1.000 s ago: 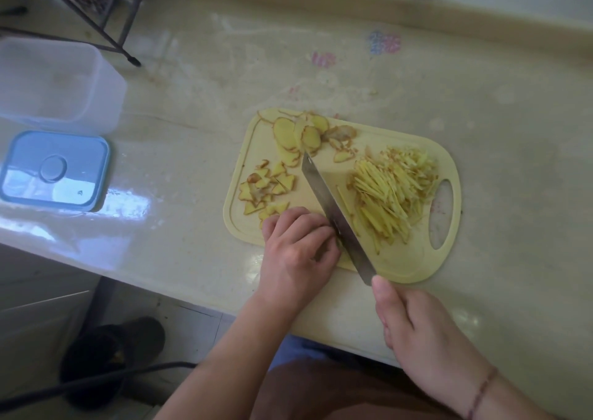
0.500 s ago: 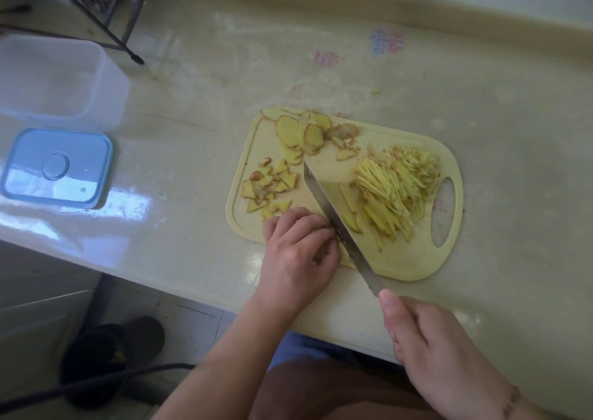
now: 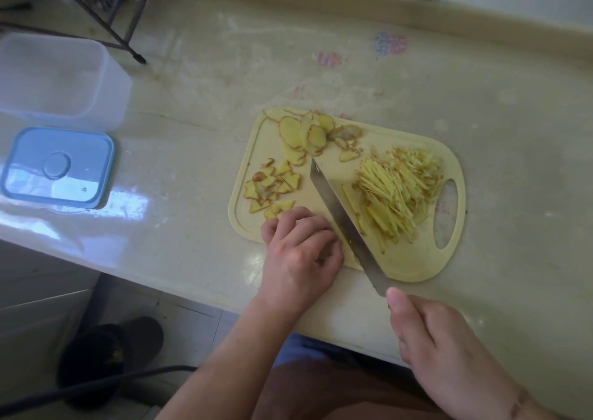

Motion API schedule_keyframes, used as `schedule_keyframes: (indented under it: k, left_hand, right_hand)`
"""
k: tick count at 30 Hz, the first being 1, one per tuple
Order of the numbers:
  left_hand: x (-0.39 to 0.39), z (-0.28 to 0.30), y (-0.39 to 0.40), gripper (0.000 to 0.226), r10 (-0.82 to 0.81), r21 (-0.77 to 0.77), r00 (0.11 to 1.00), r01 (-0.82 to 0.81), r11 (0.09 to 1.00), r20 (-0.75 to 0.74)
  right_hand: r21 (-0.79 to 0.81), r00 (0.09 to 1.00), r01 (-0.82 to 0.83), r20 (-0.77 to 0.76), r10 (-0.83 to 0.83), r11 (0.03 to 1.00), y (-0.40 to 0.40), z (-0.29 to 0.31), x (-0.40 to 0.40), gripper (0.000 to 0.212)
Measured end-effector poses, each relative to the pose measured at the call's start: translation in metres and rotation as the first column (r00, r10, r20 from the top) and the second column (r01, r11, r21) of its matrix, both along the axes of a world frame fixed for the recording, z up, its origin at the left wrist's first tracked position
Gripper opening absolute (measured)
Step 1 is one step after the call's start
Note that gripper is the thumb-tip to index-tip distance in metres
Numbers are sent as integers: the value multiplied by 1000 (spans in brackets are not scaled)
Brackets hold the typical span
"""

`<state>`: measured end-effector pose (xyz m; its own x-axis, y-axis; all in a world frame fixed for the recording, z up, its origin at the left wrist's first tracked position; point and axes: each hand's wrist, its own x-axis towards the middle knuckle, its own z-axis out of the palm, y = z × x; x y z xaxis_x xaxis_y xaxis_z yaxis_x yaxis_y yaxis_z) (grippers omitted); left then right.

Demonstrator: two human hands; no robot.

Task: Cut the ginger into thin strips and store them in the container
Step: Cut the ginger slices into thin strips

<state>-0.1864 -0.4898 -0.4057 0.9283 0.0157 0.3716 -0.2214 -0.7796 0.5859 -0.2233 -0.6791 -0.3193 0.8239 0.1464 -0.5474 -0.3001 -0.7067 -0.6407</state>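
A pale yellow cutting board point(image 3: 414, 265) lies on the counter. A heap of thin ginger strips point(image 3: 398, 195) covers its right half. Round ginger slices point(image 3: 305, 135) lie at its far left corner, and trimmed peel scraps point(image 3: 271, 188) lie below them. My left hand point(image 3: 300, 252) is curled over a small stack of ginger at the board's near edge, which it mostly hides. My right hand point(image 3: 439, 342) grips the handle of a knife point(image 3: 340, 217). The blade runs diagonally across the board, right beside my left fingers. The clear container point(image 3: 54, 79) stands open at the far left.
The container's blue lid point(image 3: 59, 167) lies flat in front of it. A black wire rack's legs point(image 3: 122, 31) stand at the back left. The counter's front edge runs just below my hands, with a dark shoe point(image 3: 109, 355) on the floor underneath.
The knife blade has shifted slightly and tilted beside my left fingers, with a few fresh strips lying next to it. My left hand has stayed in place on the ginger.
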Motion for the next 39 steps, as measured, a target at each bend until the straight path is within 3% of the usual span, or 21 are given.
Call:
schedule_keyframes:
  k: [5,11,22,27,29,32,35,39]
  left_hand:
    - [-1,1,1,6,-1,21,1000,1,1000,16]
    - [0,0,1,7,14,46,1000,-15,999,24]
    - [0,4,1,6,65,-34,998,-65,997,-20]
    - [0,3,0,5,79,-4,997,-79,997,8]
    - [1,2,1,6,73,4,997,-73,997,14]
    - [1,2,2,6,62,9,998,-62,998,-15]
    - [3,10,1,9,75,-71,995,-80,994,-62]
    - [12,38,9,12,27,-223,999,-16,975,46]
  right_hand:
    - [-48,1000,-2,-30,1,999,1,-2,-7,95]
    - [0,999,3,34,-3,1000,13,-5,6,81]
    - [21,999,-18,-38,19,1000,3,-5,-8,89]
    - [66,985,110,-141,-100,992,-15,-2,4,77]
    - [88,944,237,-256,-208,968,-26,3,18,69]
    - [145,905,284,-368,-215,948,-33,7,33,59]
    - [224,900,289,-393,-185,931,-25,20,37,58]
    - [337,899,337,-391,-195,879,-15,40,37,59]
